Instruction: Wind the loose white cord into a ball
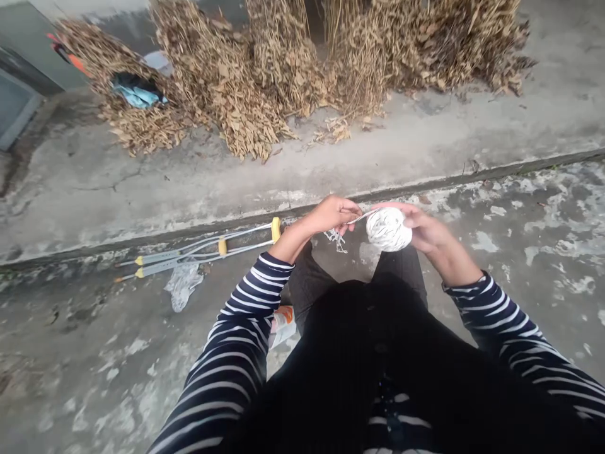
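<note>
A ball of white yarn with dark flecks (388, 229) sits in my right hand (425, 234), whose fingers curve round its far side and right edge. From the ball a short strand runs left to my left hand (334, 214), where the fingers pinch it. Below my left fingers a loose, tangled bit of white yarn (336, 239) hangs or lies; I cannot tell which. Both hands are in front of my knees, a small gap apart.
On the ground to the left lies a pair of crutches (203, 249) with yellow pads, beside a crumpled clear plastic bag (183, 285). A low concrete step (439, 145) runs across ahead. Bundles of dried plants (265, 82) lean on it, with a blue cloth (139, 94) among them.
</note>
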Demonstrator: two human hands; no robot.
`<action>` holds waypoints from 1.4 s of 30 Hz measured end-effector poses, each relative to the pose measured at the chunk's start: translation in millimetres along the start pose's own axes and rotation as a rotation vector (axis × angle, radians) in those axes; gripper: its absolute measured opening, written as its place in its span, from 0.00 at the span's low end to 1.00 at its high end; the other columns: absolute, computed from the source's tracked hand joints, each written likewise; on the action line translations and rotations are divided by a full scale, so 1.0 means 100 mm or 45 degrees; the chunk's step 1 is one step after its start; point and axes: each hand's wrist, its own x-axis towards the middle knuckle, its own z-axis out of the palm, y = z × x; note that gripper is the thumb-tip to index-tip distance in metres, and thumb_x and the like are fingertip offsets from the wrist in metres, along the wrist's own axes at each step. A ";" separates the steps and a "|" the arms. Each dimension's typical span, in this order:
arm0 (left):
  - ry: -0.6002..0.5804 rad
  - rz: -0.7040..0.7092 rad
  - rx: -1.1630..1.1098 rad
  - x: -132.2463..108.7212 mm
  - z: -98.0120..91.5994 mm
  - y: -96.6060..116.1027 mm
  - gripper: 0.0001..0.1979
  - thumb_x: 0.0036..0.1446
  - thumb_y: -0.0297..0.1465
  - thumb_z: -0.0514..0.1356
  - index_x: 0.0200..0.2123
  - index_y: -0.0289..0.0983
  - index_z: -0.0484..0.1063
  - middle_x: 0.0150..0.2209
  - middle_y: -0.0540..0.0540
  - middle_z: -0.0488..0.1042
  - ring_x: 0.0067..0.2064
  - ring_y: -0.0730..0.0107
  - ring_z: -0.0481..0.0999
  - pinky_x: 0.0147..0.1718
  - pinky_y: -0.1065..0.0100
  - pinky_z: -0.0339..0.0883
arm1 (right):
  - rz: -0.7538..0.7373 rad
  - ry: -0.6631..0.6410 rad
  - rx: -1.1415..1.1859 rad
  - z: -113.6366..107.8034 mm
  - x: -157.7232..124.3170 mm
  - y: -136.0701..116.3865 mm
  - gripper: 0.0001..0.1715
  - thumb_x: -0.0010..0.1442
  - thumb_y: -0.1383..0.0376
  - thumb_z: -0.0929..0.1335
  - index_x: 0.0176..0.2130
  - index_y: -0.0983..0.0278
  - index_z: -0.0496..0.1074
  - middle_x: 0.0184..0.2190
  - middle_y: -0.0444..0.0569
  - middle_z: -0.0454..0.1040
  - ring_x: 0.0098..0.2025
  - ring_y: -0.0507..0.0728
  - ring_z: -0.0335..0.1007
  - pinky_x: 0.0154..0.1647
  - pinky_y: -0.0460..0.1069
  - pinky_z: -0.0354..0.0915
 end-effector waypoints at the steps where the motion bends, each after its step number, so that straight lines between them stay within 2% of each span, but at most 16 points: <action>1: 0.014 0.038 -0.062 -0.06 0.04 -0.04 0.08 0.58 0.35 0.67 0.36 0.35 0.81 0.24 0.47 0.79 0.19 0.76 0.72 0.19 0.73 0.62 | 0.018 0.026 0.028 -0.02 0.00 0.01 0.36 0.41 0.59 0.73 0.51 0.66 0.76 0.48 0.55 0.78 0.49 0.61 0.75 0.49 0.53 0.73; 5: 0.072 0.114 -0.237 -0.30 0.23 -0.17 0.16 0.61 0.43 0.65 0.39 0.35 0.79 0.28 0.45 0.80 0.21 0.75 0.74 0.22 0.72 0.67 | 0.038 0.121 0.093 -0.08 0.01 0.06 0.39 0.41 0.54 0.70 0.53 0.67 0.73 0.45 0.58 0.77 0.55 0.66 0.73 0.56 0.61 0.72; 10: 0.074 0.138 0.025 -0.43 0.36 -0.20 0.13 0.61 0.39 0.64 0.28 0.36 0.76 0.25 0.48 0.76 0.23 0.77 0.72 0.25 0.74 0.66 | 0.105 0.161 0.113 -0.10 0.02 0.11 0.40 0.41 0.54 0.69 0.53 0.66 0.73 0.45 0.57 0.78 0.55 0.67 0.73 0.57 0.62 0.72; 13: 0.247 0.187 0.120 -0.41 0.27 -0.18 0.15 0.65 0.40 0.61 0.30 0.36 0.78 0.31 0.46 0.80 0.26 0.76 0.75 0.28 0.73 0.69 | 0.101 0.160 0.109 -0.11 0.01 0.10 0.38 0.40 0.56 0.70 0.52 0.66 0.74 0.47 0.57 0.78 0.53 0.66 0.74 0.54 0.60 0.74; 15: 0.392 0.192 0.110 -0.37 0.18 -0.17 0.15 0.65 0.41 0.61 0.34 0.35 0.79 0.39 0.44 0.82 0.28 0.76 0.78 0.30 0.73 0.71 | 0.108 0.134 0.073 -0.11 0.01 0.09 0.36 0.40 0.58 0.71 0.50 0.67 0.76 0.48 0.57 0.78 0.49 0.63 0.75 0.50 0.56 0.74; 17: 0.461 0.201 0.046 -0.31 0.09 -0.14 0.16 0.65 0.42 0.61 0.35 0.34 0.79 0.41 0.42 0.82 0.29 0.75 0.79 0.32 0.72 0.73 | 0.122 0.094 0.023 -0.11 0.00 0.09 0.34 0.40 0.60 0.73 0.49 0.67 0.77 0.47 0.55 0.78 0.45 0.59 0.76 0.46 0.52 0.74; 20: 0.429 0.195 -0.081 -0.21 0.00 -0.05 0.17 0.67 0.41 0.61 0.33 0.34 0.78 0.33 0.43 0.80 0.29 0.74 0.78 0.32 0.71 0.73 | 0.144 0.017 -0.055 -0.07 0.01 0.09 0.33 0.41 0.62 0.75 0.49 0.65 0.79 0.46 0.53 0.79 0.43 0.57 0.76 0.45 0.50 0.72; 22: 0.430 0.187 -0.049 -0.17 -0.04 0.01 0.15 0.67 0.39 0.62 0.33 0.34 0.78 0.27 0.45 0.78 0.25 0.76 0.74 0.30 0.71 0.70 | 0.169 -0.042 -0.123 -0.03 0.01 0.07 0.33 0.42 0.63 0.76 0.50 0.64 0.79 0.46 0.52 0.79 0.44 0.57 0.76 0.46 0.51 0.72; 24: 0.476 0.216 0.103 -0.17 -0.08 0.07 0.11 0.66 0.35 0.62 0.36 0.35 0.79 0.25 0.48 0.75 0.23 0.78 0.70 0.29 0.72 0.67 | 0.201 -0.079 -0.188 0.00 0.01 0.04 0.32 0.42 0.63 0.76 0.49 0.64 0.79 0.46 0.52 0.78 0.45 0.57 0.76 0.46 0.50 0.72; 27: 0.532 0.294 0.436 -0.25 -0.16 0.17 0.10 0.67 0.33 0.59 0.43 0.36 0.80 0.26 0.50 0.75 0.26 0.76 0.72 0.33 0.71 0.66 | 0.236 -0.064 -0.283 0.00 0.02 -0.03 0.31 0.42 0.63 0.77 0.49 0.63 0.79 0.45 0.51 0.78 0.44 0.55 0.74 0.44 0.48 0.70; 29: 0.458 0.274 0.651 -0.35 -0.24 0.25 0.11 0.67 0.32 0.58 0.42 0.35 0.80 0.27 0.50 0.76 0.28 0.75 0.73 0.34 0.71 0.65 | 0.235 -0.018 -0.425 -0.04 0.04 -0.08 0.30 0.43 0.62 0.76 0.48 0.63 0.79 0.42 0.49 0.77 0.38 0.52 0.71 0.39 0.46 0.67; 32: 0.161 0.130 0.836 -0.49 -0.34 0.37 0.11 0.66 0.31 0.57 0.37 0.35 0.79 0.26 0.50 0.76 0.27 0.76 0.73 0.33 0.73 0.64 | 0.180 0.035 -0.807 -0.11 0.09 -0.16 0.29 0.45 0.64 0.74 0.49 0.64 0.79 0.39 0.48 0.75 0.34 0.50 0.65 0.36 0.45 0.62; 35: -0.215 0.002 0.781 -0.56 -0.39 0.42 0.12 0.65 0.31 0.56 0.32 0.35 0.78 0.27 0.49 0.78 0.28 0.75 0.75 0.32 0.74 0.63 | 0.223 0.081 -1.255 -0.14 0.17 -0.21 0.31 0.45 0.65 0.72 0.51 0.65 0.79 0.39 0.48 0.76 0.33 0.50 0.64 0.34 0.46 0.56; 37: -0.395 -0.036 0.678 -0.58 -0.40 0.43 0.12 0.64 0.33 0.58 0.31 0.36 0.78 0.29 0.48 0.80 0.31 0.75 0.77 0.33 0.75 0.64 | 0.284 0.130 -1.486 -0.13 0.21 -0.21 0.32 0.46 0.65 0.72 0.53 0.64 0.78 0.38 0.47 0.76 0.32 0.51 0.64 0.34 0.46 0.54; 39: -0.446 -0.044 0.606 -0.57 -0.42 0.42 0.12 0.63 0.35 0.60 0.30 0.36 0.78 0.30 0.48 0.81 0.32 0.74 0.78 0.34 0.75 0.65 | 0.282 0.149 -1.576 -0.11 0.22 -0.20 0.33 0.46 0.65 0.72 0.53 0.64 0.78 0.41 0.47 0.77 0.35 0.53 0.67 0.36 0.46 0.55; 42: -0.329 -0.056 0.505 -0.48 -0.49 0.40 0.13 0.62 0.37 0.62 0.30 0.35 0.79 0.29 0.47 0.81 0.32 0.75 0.77 0.37 0.74 0.67 | 0.239 0.012 -1.388 -0.09 0.19 -0.17 0.33 0.46 0.64 0.72 0.53 0.64 0.77 0.47 0.49 0.76 0.38 0.54 0.68 0.38 0.47 0.59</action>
